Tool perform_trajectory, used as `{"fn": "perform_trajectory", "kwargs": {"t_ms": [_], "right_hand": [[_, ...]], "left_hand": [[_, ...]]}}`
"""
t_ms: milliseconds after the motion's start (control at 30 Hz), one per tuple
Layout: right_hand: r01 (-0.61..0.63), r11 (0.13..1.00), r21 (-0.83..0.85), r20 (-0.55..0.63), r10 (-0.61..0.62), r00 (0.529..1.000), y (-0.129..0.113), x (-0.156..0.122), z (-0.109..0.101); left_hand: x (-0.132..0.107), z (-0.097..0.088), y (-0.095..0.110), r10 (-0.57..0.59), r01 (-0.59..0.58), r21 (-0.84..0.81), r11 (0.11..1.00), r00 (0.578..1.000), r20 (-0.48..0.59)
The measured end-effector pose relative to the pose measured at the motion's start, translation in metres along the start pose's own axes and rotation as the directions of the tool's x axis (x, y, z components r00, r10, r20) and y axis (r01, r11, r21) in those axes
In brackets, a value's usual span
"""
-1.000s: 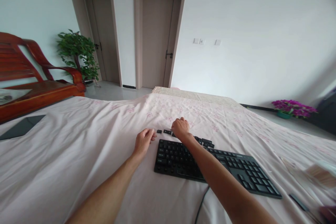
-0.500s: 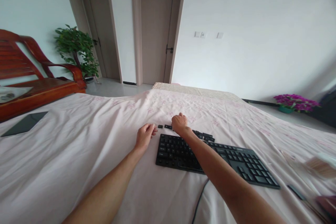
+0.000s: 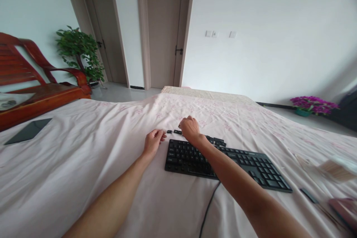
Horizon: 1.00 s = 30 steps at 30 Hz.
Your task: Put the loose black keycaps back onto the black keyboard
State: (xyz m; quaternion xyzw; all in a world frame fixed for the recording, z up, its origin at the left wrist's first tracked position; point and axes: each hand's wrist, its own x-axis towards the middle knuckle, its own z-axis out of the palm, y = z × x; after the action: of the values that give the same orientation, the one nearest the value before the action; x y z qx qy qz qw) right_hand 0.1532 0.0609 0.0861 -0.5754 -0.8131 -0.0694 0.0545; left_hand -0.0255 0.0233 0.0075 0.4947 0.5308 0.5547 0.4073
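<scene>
A black keyboard lies on a pale pink flowered sheet, its cable running toward me. Several loose black keycaps sit in a row on the sheet just beyond the keyboard's far edge, with more keycaps to the right. My right hand is curled over that row with fingers bent down; whatever they pinch is hidden. My left hand rests on the sheet just left of the keyboard, fingers drawn together near the leftmost keycap.
A dark flat tablet lies on the sheet at far left. A red wooden bench and a potted plant stand behind it. Papers and small items lie at right; purple flowers are on the floor.
My right hand has lifted slightly and shifted left over the keycap row. The left hand stays beside the keyboard. The view tilted a little downward.
</scene>
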Motion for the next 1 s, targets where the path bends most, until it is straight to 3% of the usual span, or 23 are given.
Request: {"fn": "perform_trajectory", "kwargs": {"t_ms": [133,233,400,667,1000], "right_hand": [[0.083,0.993,0.089,-0.061,-0.078,0.995,0.001,-0.053,-0.012],[0.2,0.958,0.204,-0.2,-0.159,0.967,-0.002,-0.096,-0.009],[0.253,0.957,0.144,-0.253,-0.211,0.944,-0.01,-0.139,0.005],[0.303,0.949,-0.09,-0.26,-0.316,0.912,-0.018,-0.151,0.013],[0.314,0.928,-0.2,-0.225,-0.356,0.907,-0.026,-0.152,0.01]], "left_hand": [[-0.001,0.0,-0.001,0.005,-0.005,0.012,1.0,1.0,0.008],[-0.001,0.0,-0.001,0.014,-0.014,0.031,0.999,1.0,0.007],[-0.001,-0.001,-0.001,0.03,-0.03,0.05,0.998,0.999,0.014],[0.0,-0.001,-0.004,0.048,-0.049,0.028,0.998,0.999,0.008],[0.001,-0.001,-0.005,0.06,-0.061,0.018,0.998,0.998,0.01]]}}
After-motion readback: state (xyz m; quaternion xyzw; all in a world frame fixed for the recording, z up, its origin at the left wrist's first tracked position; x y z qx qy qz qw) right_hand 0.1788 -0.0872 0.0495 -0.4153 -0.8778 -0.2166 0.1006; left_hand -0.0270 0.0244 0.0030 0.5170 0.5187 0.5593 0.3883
